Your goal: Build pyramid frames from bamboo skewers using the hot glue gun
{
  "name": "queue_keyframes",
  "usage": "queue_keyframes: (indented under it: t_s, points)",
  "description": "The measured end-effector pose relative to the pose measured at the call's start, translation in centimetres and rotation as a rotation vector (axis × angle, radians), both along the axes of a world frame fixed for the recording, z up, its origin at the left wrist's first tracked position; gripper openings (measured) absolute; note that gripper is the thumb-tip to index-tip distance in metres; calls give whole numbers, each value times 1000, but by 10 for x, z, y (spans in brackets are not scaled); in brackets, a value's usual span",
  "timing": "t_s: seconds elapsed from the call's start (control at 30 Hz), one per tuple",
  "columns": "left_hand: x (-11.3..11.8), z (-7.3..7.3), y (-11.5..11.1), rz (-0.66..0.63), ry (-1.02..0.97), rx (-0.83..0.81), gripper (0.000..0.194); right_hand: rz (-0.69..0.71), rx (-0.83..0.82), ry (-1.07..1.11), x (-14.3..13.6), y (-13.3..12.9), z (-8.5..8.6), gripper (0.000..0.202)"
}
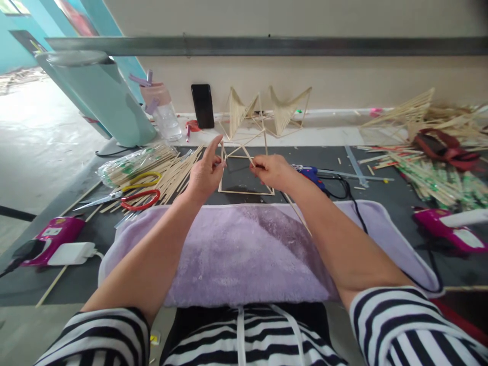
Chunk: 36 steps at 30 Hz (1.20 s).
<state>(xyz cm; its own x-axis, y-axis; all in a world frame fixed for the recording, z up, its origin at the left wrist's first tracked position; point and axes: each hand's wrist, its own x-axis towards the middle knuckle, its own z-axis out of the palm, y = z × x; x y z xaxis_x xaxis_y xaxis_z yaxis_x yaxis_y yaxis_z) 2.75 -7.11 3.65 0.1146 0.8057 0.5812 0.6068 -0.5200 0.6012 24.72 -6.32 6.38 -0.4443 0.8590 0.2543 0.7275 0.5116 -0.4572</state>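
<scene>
A frame of thin wooden sticks (247,193) stands on the dark table between my hands, with a square base and slanting sticks above. My left hand (206,173) is at its left side, thumb and fingertips closed on an upright of the frame while the index finger points up. From the right, my right hand (272,169) pinches the lower end of a slanting wooden stick (247,152). The exact contact at my fingertips is partly hidden. Behind the frame stand two finished-looking stick models (238,114) with fanned, twisted surfaces.
A purple towel (244,254) covers the table's front. Left lie scissors (141,198), loose sticks (175,178) and a magenta power strip (57,234). A blue glue gun (313,178) with a cord is close right of my right hand. A phone (203,105) and bottle (163,114) stand behind.
</scene>
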Motion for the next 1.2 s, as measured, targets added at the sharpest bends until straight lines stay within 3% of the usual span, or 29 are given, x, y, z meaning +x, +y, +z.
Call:
queue_keyframes:
  t_s: [0.13, 0.3, 0.5, 0.73, 0.87, 0.97, 1.2]
  points:
    - [0, 6, -5, -17, 2, -6, 66, -6, -19, 1, -1, -1, 1, 19]
    - [-1, 13, -11, -10, -34, -32, 51, 21, -23, 17, -3, -2, 1, 18]
    - [5, 17, -6, 0, -72, -54, 44, 28, -22, -7, -3, 1, 3, 19]
    - [17, 33, -8, -7, -16, -150, 38, 35, -42, 1, 0, -2, 7, 23]
    - [22, 42, -6, 23, -1, -72, 28, 11, -53, -8, 0, -3, 7, 22]
    - [23, 44, -3, -3, -80, -55, 23, 6, -53, -13, 0, -3, 7, 22]
    - [24, 37, 3, -125, -350, -214, 19, 20, -38, -41, -4, -3, 6, 24]
